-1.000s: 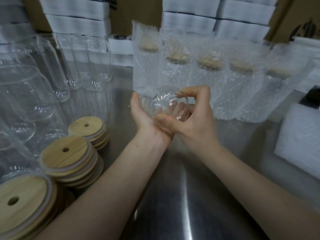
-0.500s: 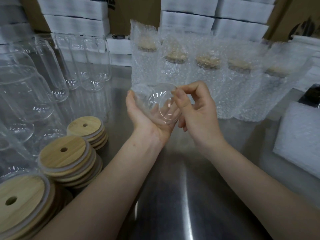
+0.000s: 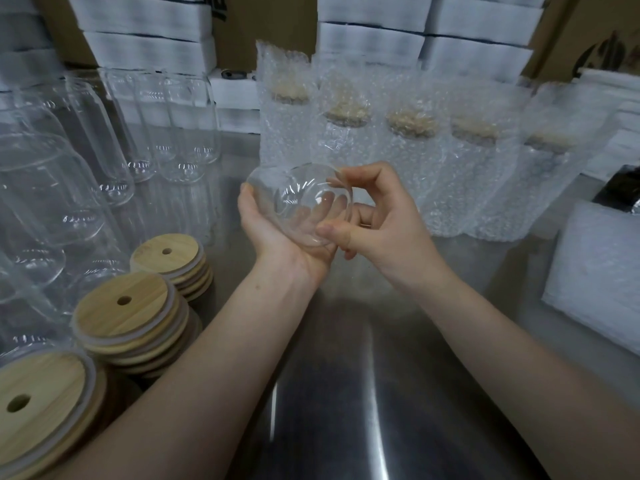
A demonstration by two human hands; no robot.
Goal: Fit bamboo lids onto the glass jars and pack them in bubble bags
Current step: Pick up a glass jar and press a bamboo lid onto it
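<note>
Glass jar (image 3: 301, 206) sits cupped in my left hand (image 3: 277, 240), right hand (image 3: 388, 230) pinching its rim; I should steady it for a lid (image 3: 121, 306).

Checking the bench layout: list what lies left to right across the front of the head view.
Stacks of round bamboo lids with straw holes → left hand → clear glass jar → right hand → flat white bubble-wrap pile.

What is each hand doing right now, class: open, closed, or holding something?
Left hand: holding the glass jar, cradled on its side in the palm.
Right hand: holding the same jar, thumb and forefinger on its rim.
</note>
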